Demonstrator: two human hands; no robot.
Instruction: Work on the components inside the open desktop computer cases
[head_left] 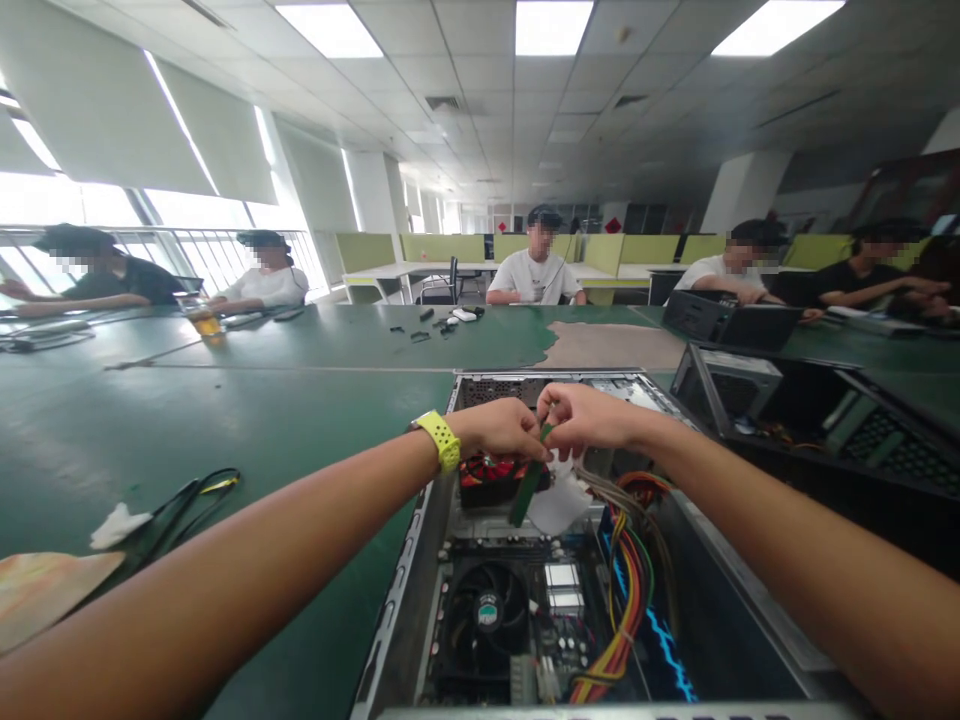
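Note:
Above an open computer case (397, 590), my left hand (501, 428) and my right hand (589, 415) meet with fingers pinched. Between them a narrow green memory stick (527, 490) slants downward; the fingers of my left hand close on its upper end. From the fingers of my right hand hangs a white tissue (559, 500), against the stick's upper part. The fingertips partly cover each other. Below lie a black CPU fan (487, 610), a red and black graphics card fan (480, 472) and a bundle of coloured power cables (626, 620).
Another opened case (750, 400) stands at the right. A black strap (180, 510) and a crumpled white tissue (120, 525) lie on the green table (315, 420) at the left. Small dark parts (424, 330) lie farther back. Several people sit around the table.

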